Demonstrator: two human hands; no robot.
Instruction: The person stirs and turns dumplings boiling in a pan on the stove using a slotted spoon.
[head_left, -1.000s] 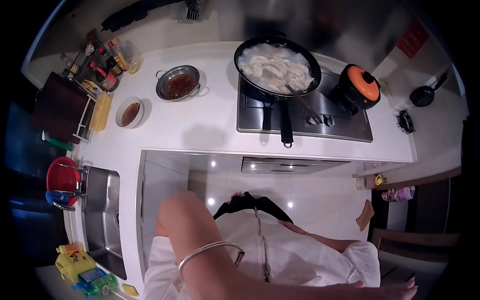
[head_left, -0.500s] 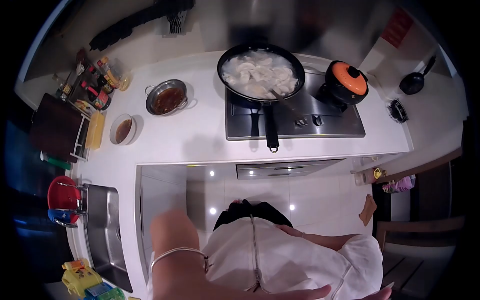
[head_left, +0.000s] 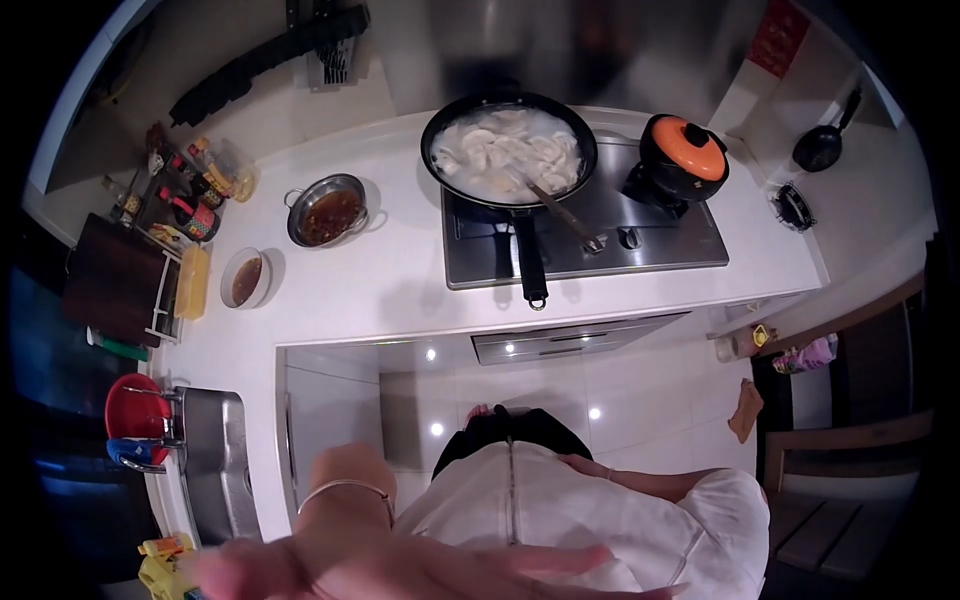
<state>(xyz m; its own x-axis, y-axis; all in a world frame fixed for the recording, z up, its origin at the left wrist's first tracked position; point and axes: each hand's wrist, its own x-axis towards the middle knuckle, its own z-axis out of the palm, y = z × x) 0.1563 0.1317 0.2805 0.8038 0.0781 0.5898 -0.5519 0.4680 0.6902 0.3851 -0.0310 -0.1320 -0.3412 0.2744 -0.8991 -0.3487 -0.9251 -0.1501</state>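
My left hand is raised close to the camera at the bottom of the view, a bracelet round its wrist. Its fingers are stretched apart, somewhat blurred, with nothing in them. My right hand lies flat against my waist, touching the white top; some of its fingers are hidden. Beyond both hands, a black frying pan stands on the left of the stove, full of dumplings in cloudy water. A metal utensil leans over the pan's near rim, its head under the water.
On the stove's right sits a black pot with an orange lid. Left along the counter are a metal pot of brown sauce, a small bowl and sauce bottles. A sink lies at the left, a wooden chair at the right.
My left hand has come further into view, its thumb and fingers now spread across the bottom. The camera view has shifted slightly. My right hand stays at my waist.
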